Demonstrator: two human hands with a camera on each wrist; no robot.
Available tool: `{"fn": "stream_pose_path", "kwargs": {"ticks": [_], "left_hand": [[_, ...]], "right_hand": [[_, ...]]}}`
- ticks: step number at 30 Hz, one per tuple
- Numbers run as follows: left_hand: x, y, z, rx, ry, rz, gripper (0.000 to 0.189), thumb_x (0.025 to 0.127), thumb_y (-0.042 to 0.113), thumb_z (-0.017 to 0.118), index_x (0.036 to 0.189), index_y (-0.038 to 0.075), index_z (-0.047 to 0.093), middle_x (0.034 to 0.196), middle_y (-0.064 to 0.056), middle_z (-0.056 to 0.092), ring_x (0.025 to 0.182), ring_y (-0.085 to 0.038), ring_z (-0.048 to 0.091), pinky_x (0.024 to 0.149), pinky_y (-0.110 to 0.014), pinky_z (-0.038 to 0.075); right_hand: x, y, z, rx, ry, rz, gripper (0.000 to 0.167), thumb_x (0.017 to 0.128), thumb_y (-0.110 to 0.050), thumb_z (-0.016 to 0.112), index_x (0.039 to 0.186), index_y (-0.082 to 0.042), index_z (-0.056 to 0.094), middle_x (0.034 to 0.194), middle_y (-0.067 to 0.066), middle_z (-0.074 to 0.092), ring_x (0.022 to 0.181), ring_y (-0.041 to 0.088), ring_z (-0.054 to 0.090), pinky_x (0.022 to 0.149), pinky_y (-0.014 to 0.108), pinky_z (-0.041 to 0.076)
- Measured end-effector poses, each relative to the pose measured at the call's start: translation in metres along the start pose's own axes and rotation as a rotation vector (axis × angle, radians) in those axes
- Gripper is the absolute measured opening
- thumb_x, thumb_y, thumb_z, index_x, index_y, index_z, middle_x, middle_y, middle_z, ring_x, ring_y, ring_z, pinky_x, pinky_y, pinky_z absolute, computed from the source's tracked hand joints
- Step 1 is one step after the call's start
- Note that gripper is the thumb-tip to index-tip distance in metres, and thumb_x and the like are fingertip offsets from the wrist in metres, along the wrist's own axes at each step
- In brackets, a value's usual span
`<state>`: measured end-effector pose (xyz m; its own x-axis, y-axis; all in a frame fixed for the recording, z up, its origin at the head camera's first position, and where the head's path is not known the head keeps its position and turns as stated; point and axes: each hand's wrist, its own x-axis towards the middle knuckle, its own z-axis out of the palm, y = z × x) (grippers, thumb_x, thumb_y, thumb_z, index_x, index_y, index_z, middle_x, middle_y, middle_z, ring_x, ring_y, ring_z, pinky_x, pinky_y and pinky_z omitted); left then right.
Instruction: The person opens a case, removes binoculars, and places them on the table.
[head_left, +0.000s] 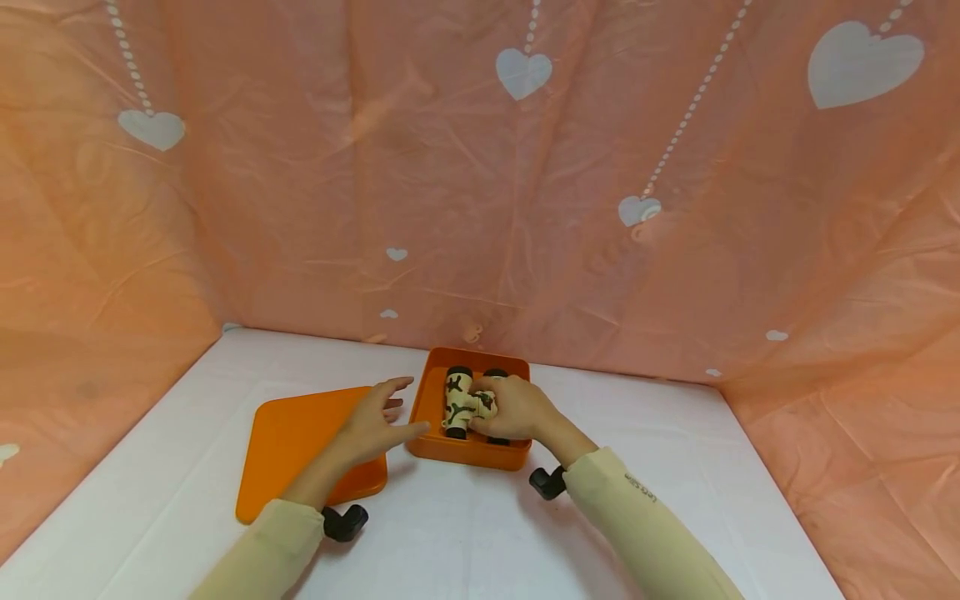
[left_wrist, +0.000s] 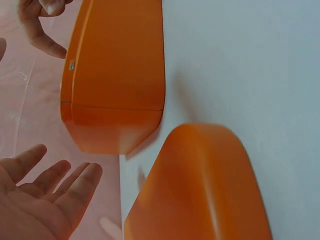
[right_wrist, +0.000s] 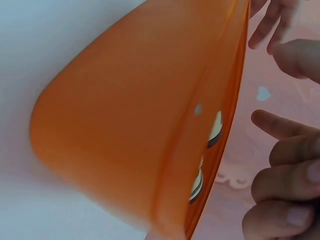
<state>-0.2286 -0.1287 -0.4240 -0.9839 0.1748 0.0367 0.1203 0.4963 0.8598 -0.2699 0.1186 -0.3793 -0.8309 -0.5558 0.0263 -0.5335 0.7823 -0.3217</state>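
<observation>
1. Pink-orange backdrop (head_left: 420, 183) w/ white hearts (head_left: 523, 73): walls off far, left & right sides.
2. White tabletop (head_left: 450, 533): carries everything below.
3. Cream sleeves (head_left: 637, 517): reach in from near edge, L & R; dk lettering on R one.
4. Orange lid (head_left: 292, 442): lies on tabletop, left of box, partly under L forearm in head view.
5. Orange box (head_left: 468, 452): uncovered, approx. mid, toward far edge.
6. Hands: L hand (head_left: 378, 421) released, fingers spread, nr box's left side, holds nothing. R hand (head_left: 517, 408) over box's right half, fingers loosely bent, thumb apart; R wrist view shows nothing in its grasp.
7. Camo binoculars (head_left: 457, 400), cream w/ dk blotches & blk ends: inside box, right of its ctr, barrels running near–far, R barrel partly hidden under R hand.
8. Blk wrist cams (head_left: 347, 523): one per wrist.
</observation>
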Motion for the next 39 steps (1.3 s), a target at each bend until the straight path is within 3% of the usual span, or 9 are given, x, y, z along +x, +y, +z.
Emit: {"fn": "stream_pose_path", "kwargs": {"ticks": [8,22,39], "left_hand": [[0.005,-0.001,0.008,0.004,-0.015,-0.061,0.088,0.077,0.037,0.080,0.149,0.017,0.034,0.152,-0.014,0.034,0.129,-0.039,0.049,0.100,-0.050,0.049],[0.016,-0.011,0.015,0.018,-0.016,-0.057,0.102,0.067,0.035,0.087,0.150,0.012,0.033,0.149,-0.016,0.040,0.124,-0.036,0.054,0.100,-0.050,0.049],[0.021,-0.014,0.017,-0.053,-0.043,-0.055,0.100,0.066,0.026,0.088,0.149,0.014,0.033,0.149,-0.015,0.041,0.125,-0.036,0.053,0.101,-0.051,0.048]], "right_hand": [[0.005,0.010,0.003,-0.008,-0.040,0.038,0.056,0.077,-0.040,0.075,0.127,-0.018,0.060,0.120,0.006,0.067,0.095,0.021,0.064,0.085,0.045,0.055],[0.013,0.015,0.012,-0.071,-0.067,0.088,0.067,0.073,-0.044,0.080,0.131,-0.021,0.058,0.127,0.003,0.064,0.102,0.022,0.063,0.089,0.046,0.054],[0.020,0.017,0.020,-0.103,-0.067,0.129,0.070,0.070,-0.049,0.082,0.131,-0.022,0.059,0.123,0.002,0.066,0.102,0.021,0.064,0.088,0.045,0.055]]}}
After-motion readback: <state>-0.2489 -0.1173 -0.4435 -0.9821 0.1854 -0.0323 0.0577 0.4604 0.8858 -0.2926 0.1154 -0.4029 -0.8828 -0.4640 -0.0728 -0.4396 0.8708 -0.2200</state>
